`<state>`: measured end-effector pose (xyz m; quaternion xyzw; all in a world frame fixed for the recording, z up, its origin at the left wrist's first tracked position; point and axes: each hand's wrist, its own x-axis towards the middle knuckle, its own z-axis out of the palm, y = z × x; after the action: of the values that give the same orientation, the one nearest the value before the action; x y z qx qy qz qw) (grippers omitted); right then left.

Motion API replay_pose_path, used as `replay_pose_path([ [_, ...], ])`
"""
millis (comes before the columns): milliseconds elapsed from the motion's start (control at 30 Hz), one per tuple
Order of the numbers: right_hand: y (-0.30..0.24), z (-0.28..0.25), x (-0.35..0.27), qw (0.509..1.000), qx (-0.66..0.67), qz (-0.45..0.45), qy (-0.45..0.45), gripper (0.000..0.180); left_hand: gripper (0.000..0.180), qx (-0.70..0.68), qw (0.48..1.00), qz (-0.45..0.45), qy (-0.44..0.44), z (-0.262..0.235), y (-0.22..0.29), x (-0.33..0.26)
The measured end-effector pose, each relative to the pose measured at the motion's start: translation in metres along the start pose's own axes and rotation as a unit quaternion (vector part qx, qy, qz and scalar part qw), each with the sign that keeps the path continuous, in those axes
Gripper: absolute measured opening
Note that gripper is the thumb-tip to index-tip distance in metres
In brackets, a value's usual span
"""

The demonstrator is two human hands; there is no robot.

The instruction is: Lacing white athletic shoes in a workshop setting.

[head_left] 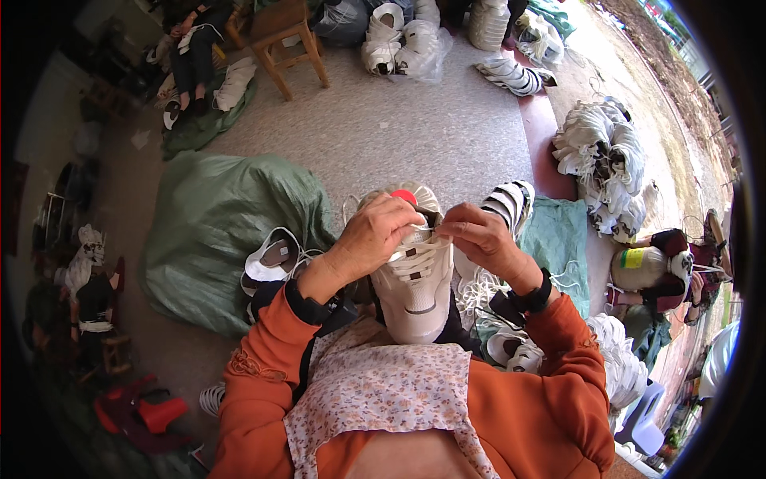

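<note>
Over there, the white sneaker (411,307) sits at the person's lap, toe toward the floral apron (383,379). White lace (412,264) already crosses its front; left hand (420,222) pinches the upper edge, right hand (440,231) the lace. The top seems unfinished.

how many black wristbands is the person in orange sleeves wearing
2: a left black wristband, between the left hand and its sleeve, and a right black wristband, likewise by the right hand. More could be hidden under the orange sleeves.
</note>
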<state>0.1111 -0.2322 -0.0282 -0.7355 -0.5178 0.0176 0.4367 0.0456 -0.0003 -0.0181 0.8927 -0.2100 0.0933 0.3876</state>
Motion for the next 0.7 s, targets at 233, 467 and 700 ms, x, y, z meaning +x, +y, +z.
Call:
replay_pose_path([
  [233, 0.001, -0.015, 0.016, 0.991, 0.071, 0.045, -0.102, 0.039, 0.012, -0.024, 0.998, -0.025, -0.046, 0.017, -0.017, 0.001],
  [467, 0.005, -0.027, 0.025, 0.982, 0.022, -0.041, -0.185, 0.028, 0.017, -0.005, 0.997, -0.022, -0.068, 0.022, -0.024, 0.006],
  [700, -0.001, -0.024, 0.036, 0.969, -0.066, -0.127, -0.202, 0.016, 0.018, -0.041, 0.992, -0.070, -0.096, 0.027, -0.028, 0.008],
])
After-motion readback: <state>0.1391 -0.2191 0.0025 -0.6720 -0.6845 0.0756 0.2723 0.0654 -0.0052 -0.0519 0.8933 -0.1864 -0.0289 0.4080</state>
